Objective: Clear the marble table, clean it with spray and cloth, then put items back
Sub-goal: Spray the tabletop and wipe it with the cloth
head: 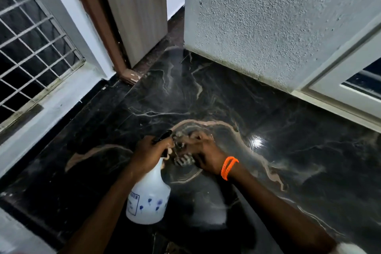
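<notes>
Spray bottle (149,198) hangs above the dark veined marble worktop (268,134), near its front edge, held clear of the stone by the left hand (149,151), which is closed around the neck just under the black trigger head (162,136). The right hand (203,155), marked by an orange wristband (228,168), sits just beside the nozzle with fingers curled; something pale and ribbed shows under it, but blur prevents saying whether that is a cloth or what the hand grips. No other items are seen on the stone, so clearing appears done and spraying is judged to be the step in hand. The bottle is translucent white plastic, judged light, with thin walls that would give under a hard squeeze; liquid level cannot be read. The neck is the sound place to hold it, leaving a finger free for the trigger. Wet hands and overspray could make the smooth body slippery, and the polished marble, already glaring with reflected light, offers little friction once wetted.
</notes>
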